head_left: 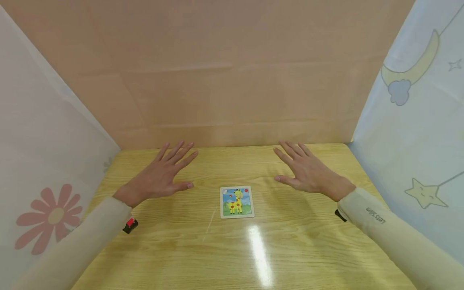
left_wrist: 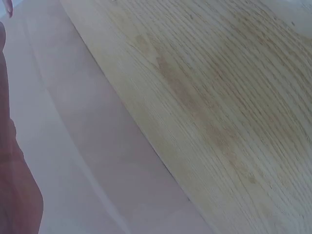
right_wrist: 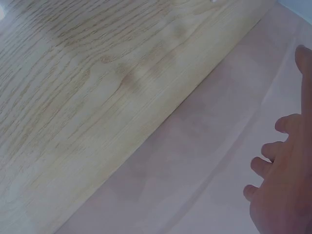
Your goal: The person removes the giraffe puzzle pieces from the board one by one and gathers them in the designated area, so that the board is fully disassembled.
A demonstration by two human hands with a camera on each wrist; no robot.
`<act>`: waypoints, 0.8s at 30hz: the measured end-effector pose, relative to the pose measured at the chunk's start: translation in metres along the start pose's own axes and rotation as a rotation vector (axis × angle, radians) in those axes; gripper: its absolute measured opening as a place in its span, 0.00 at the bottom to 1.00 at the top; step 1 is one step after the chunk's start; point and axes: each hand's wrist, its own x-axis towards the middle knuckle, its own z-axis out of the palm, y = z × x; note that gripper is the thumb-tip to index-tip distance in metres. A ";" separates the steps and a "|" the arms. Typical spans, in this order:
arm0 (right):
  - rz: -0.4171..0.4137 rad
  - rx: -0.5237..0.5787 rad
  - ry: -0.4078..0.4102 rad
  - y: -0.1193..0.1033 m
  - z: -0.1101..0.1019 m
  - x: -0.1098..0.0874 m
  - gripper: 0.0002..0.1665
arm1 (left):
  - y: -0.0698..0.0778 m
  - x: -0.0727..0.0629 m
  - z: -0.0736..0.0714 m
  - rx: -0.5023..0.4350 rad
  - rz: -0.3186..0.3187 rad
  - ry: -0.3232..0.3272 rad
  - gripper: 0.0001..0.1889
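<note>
A small square giraffe picture puzzle (head_left: 237, 202) with a pale frame lies flat on the wooden table (head_left: 174, 249), between and a little nearer than my two hands. My left hand (head_left: 159, 177) is held over the table's left side, fingers spread and nothing in it. On the other side my right hand (head_left: 309, 171) mirrors it, fingers extended, also holding nothing. Neither hand touches the puzzle. At the left edge of the left wrist view only part of the left hand (left_wrist: 14, 180) shows. The right wrist view catches the right hand (right_wrist: 287, 180) at its right edge.
A plain brownish sheet (head_left: 232, 80) rises along the table's far edge. White cloths stand on both sides, the left with a red flower (head_left: 54, 216), the right with a moon (head_left: 417, 66) and a star (head_left: 425, 193). Light glares off the table in front of the puzzle.
</note>
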 end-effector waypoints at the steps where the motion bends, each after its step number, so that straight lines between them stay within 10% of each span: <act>1: 0.002 -0.006 0.000 0.000 0.001 0.000 0.53 | 0.000 0.000 0.000 -0.006 -0.002 -0.002 0.50; 16: 0.004 0.007 -0.022 -0.009 0.015 0.007 0.54 | 0.003 0.005 0.017 -0.033 -0.044 -0.054 0.51; 24: 0.007 0.069 -0.031 -0.023 0.038 0.023 0.55 | 0.011 0.001 0.049 -0.124 -0.099 -0.037 0.51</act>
